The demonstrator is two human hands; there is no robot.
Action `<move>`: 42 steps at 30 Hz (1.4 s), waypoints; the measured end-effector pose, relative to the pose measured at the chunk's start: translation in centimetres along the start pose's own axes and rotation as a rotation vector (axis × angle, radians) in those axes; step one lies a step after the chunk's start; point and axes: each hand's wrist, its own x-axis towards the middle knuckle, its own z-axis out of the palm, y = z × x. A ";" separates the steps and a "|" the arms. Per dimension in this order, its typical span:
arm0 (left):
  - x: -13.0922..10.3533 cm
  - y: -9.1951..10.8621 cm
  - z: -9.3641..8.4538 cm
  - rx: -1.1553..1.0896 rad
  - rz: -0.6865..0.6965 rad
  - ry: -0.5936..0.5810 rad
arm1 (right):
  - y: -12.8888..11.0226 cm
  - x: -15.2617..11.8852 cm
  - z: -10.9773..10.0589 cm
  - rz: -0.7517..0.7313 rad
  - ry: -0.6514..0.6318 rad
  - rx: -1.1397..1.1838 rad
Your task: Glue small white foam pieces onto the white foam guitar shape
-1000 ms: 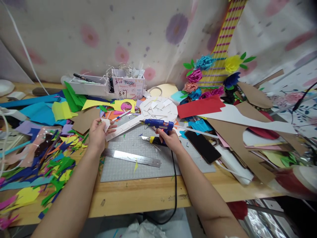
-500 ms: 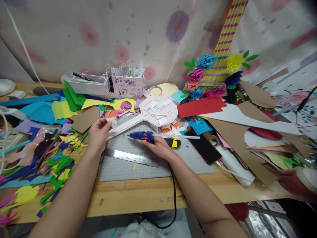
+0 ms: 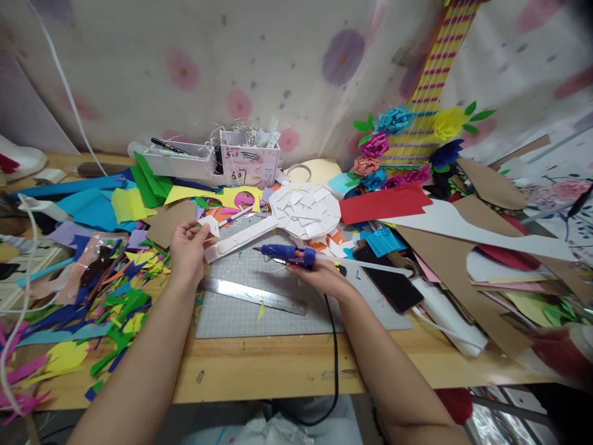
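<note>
My left hand pinches a small white paper piece above the handle end of a white paddle-shaped piece. White scraps cover the paddle's rounded head. My right hand is wrapped round a blue glue gun, whose nozzle points left over the grey cutting mat. A long white glue stick extends from the gun's back, and a black cord hangs below. The metal ruler lies on the mat between my forearms.
Coloured paper scraps spread across the left. A black phone, red paper and brown cardboard lie at right. White boxes and a flowered yellow guitar neck stand behind.
The view has shifted, moving the scene rightward. My right hand and the glue gun have moved right, away from the left hand, which still holds the white piece.
</note>
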 end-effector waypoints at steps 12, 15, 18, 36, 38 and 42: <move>-0.5 -0.5 0.3 -0.036 -0.043 -0.015 | -0.6 0.9 2.7 -0.210 -0.066 -0.248; -0.7 -0.6 0.4 -0.043 -0.050 -0.042 | -0.4 0.8 1.5 -0.251 -0.104 -0.290; -0.8 -0.6 0.5 -0.044 -0.046 -0.047 | -0.1 0.1 -0.7 -0.256 -0.133 -0.276; -1.7 -1.0 1.1 -0.076 -0.046 -0.147 | 4.7 -2.9 -6.0 -0.120 0.090 -0.342; -1.8 -1.0 1.2 -0.093 -0.083 -0.161 | 4.8 -3.5 -7.6 -0.088 0.165 -0.239; -2.6 -0.4 2.4 -0.103 -0.212 -0.255 | 3.7 -3.3 -9.7 -0.074 0.214 -0.022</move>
